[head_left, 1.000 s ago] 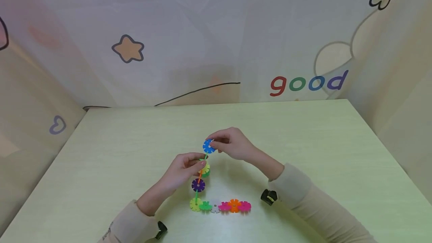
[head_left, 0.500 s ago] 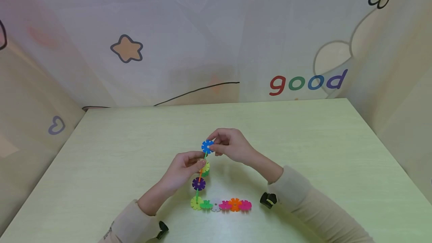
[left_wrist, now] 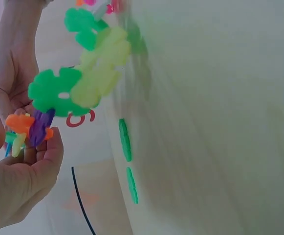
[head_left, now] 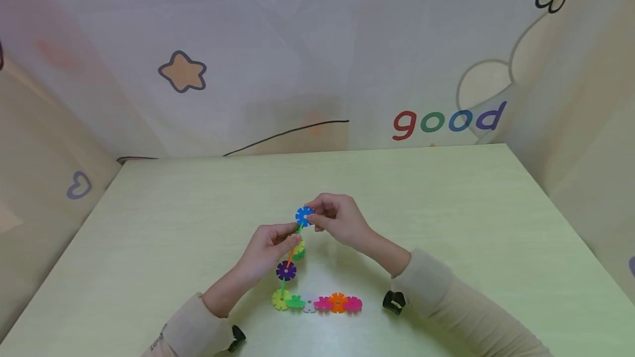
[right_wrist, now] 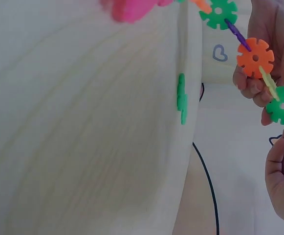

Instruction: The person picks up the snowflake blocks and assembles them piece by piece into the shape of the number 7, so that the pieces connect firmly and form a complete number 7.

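A chain of slotted snowflake discs bends up from the table. In the head view, its upper part rises through a yellow-green disc (head_left: 281,299) and a purple disc (head_left: 286,270) to a blue disc (head_left: 305,216) at the far end. My left hand (head_left: 268,247) pinches the chain just below that end, partly hiding the discs there. With thumb and fingers, my right hand (head_left: 342,219) grips the blue disc. The right wrist view shows an orange disc (right_wrist: 255,58) and a green disc (right_wrist: 282,105) joined by a yellow one seen edge-on, beside my left hand's fingers.
The chain's lower part lies along the table (head_left: 446,191), ending in an orange disc (head_left: 338,302) and a pink disc (head_left: 353,304). Flat green pieces (left_wrist: 125,140) rest on the tabletop. A printed cloth (head_left: 278,43) hangs behind the table.
Both hands keep their hold on the chain. My right hand has dropped slightly, and the head view has shifted a little. The blue disc stays at the chain's far end.
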Tool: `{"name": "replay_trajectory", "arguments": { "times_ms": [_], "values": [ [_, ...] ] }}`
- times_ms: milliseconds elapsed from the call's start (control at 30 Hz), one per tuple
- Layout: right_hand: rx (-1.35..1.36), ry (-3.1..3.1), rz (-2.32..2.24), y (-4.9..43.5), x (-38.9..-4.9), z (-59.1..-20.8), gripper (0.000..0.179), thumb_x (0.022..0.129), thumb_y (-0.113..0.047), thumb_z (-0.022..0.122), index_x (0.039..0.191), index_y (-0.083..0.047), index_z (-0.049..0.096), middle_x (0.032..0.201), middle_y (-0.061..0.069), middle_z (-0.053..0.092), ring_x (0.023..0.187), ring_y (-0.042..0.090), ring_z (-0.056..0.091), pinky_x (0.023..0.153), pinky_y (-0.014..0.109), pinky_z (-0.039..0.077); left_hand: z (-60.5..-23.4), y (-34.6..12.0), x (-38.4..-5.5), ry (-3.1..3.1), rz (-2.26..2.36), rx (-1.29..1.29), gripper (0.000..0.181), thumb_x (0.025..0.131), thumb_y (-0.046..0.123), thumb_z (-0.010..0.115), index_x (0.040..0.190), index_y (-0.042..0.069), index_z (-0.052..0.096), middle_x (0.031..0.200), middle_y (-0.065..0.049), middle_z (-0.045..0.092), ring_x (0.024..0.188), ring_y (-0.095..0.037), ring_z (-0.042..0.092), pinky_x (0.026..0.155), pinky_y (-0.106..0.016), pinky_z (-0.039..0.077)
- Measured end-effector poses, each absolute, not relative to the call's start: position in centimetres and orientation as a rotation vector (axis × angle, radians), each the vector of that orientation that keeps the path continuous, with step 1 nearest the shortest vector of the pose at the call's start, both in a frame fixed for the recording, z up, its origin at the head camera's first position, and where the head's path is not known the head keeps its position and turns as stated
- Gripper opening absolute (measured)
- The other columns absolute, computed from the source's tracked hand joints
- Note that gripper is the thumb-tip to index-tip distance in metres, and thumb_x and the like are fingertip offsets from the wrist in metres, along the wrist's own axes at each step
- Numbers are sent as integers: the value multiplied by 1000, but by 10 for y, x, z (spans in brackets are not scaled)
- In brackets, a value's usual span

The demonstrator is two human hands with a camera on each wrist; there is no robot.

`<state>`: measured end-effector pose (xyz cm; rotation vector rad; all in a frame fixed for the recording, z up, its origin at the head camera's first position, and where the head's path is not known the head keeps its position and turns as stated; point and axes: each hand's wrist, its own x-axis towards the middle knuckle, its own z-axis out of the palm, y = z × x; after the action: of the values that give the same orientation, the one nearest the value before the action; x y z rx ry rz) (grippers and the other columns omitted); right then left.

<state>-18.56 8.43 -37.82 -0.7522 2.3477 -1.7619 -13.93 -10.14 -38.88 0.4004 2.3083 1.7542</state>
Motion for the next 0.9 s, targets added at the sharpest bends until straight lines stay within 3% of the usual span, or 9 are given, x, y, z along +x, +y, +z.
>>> {"name": "replay_trajectory", "arguments": {
  "times_ms": [267, 500, 700, 900],
  "values": [
    [-745, 2354, -1778, 82, -183, -378, 15, 84, 0, 62, 98, 2, 65, 80, 10, 65, 62, 16, 59, 61, 27, 53, -388, -100, -139, 2319, 1730, 393, 34, 91, 6, 54, 122, -7, 52, 114, -23, 58, 87, -20, 58, 77, -24, 51],
    [-758, 2375, -1776, 81, -182, -379, 14, 83, 0, 63, 97, 2, 66, 80, 10, 65, 60, 16, 58, 61, 34, 54, -386, -101, -140, 2340, 1705, 404, 32, 91, 7, 53, 120, -7, 55, 101, -20, 62, 72, -17, 49, 60, -17, 46],
    [-797, 2356, -1747, 83, -182, -380, 16, 85, -2, 62, 100, 2, 65, 80, 9, 65, 63, 17, 59, 62, 33, 54, -388, -102, -140, 2356, 1693, 362, 31, 91, 7, 54, 119, -8, 56, 111, -22, 60, 85, -20, 59, 72, -23, 52],
    [-881, 2327, -1681, 86, -185, -379, 24, 89, -3, 56, 111, 2, 63, 88, 11, 66, 71, 22, 60, 63, 29, 52, -387, -104, -139, 2367, 1692, 277, 32, 91, 8, 55, 117, -9, 55, 109, -21, 61, 94, -24, 61, 80, -32, 51]
  ]
}}
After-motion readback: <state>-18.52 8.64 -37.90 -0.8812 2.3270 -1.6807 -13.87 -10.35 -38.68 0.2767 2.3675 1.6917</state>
